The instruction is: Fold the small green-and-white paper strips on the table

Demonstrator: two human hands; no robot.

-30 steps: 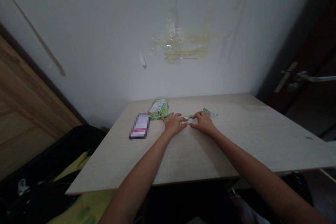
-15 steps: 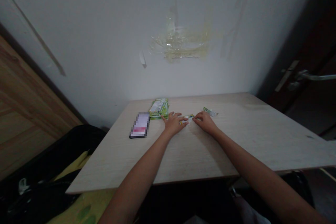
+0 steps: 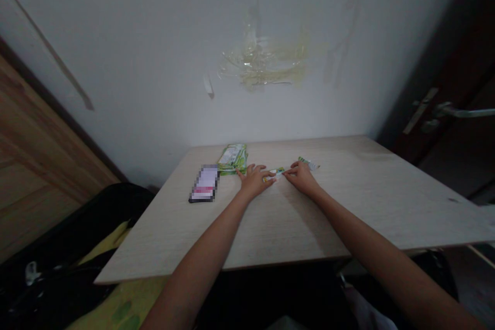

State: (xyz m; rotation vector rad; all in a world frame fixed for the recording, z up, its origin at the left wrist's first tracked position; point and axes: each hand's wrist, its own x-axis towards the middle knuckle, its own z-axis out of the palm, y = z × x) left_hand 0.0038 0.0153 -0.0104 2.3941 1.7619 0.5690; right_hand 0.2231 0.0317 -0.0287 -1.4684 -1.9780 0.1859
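Note:
A small folded green-and-white packet (image 3: 277, 171) with a touch of yellow lies flat on the table between my hands. My left hand (image 3: 253, 181) has its thumb and index finger closed on the packet's left end, while the other fingers spread toward the stack beside it. At the packet's right end, my right hand (image 3: 303, 179) has its fingertips pinched together on the edge. Just beyond that hand lies another green-and-white packet (image 3: 310, 163), partly covered by it. A stack of flat green-and-white packets (image 3: 233, 155) sits left of my left hand.
A phone (image 3: 204, 183) with a blurred screen lies on the pale wooden table (image 3: 263, 232), left of the stack. Behind the table stands a wall (image 3: 154, 62) with old tape (image 3: 266, 69). A dark door with a metal handle (image 3: 464, 112) is at the right.
The view has shifted very slightly. Both hands stay at the packet in nearly the same pose, and the stack and phone have not moved.

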